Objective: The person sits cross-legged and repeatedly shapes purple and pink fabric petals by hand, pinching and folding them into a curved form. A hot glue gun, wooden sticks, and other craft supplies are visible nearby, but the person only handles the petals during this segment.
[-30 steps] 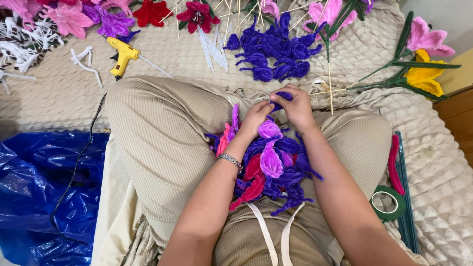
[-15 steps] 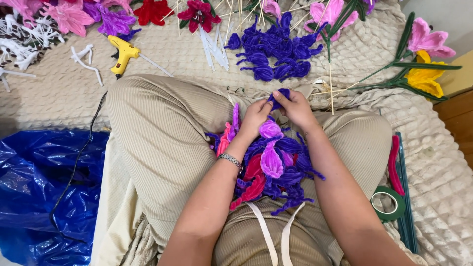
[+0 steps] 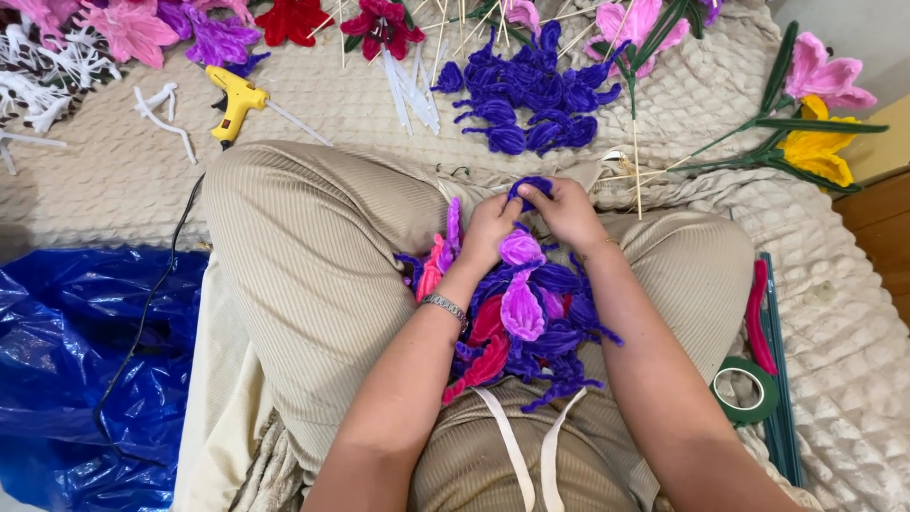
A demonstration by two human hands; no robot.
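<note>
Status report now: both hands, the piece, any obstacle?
Left hand and right hand pinch one purple petal. Petal pile in lap. Nothing in the way.

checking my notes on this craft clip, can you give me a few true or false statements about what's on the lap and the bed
1. Both hands, left hand and right hand, pinch a dark purple petal. True.
2. The glue gun is red. False: it is yellow.
3. A pile of petals lies on the lap. True.
4. The roll of green tape sits on the blue plastic sheet. False: it lies on the beige blanket, at the other side.
5. The left wrist wears a bracelet. True.
</note>
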